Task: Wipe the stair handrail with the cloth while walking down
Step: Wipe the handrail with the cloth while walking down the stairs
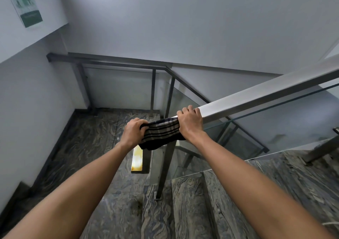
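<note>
A square steel handrail (256, 99) slopes from the upper right down to the middle of the view. A dark cloth with beige stripes (160, 133) is draped over its lower end. My right hand (190, 123) grips the cloth's right end on top of the rail, fingers curled over the far side. My left hand (133, 133) is shut on the cloth's left end, just past the rail's end. The cloth is stretched between both hands and its lower edge hangs down.
A steel post (166, 167) and glass panels (238, 143) stand under the rail. Marbled stone steps (183, 211) lie below me, with a landing (102, 132) ahead. A second railing (117, 62) borders the landing along white walls. A poster (24, 4) hangs upper left.
</note>
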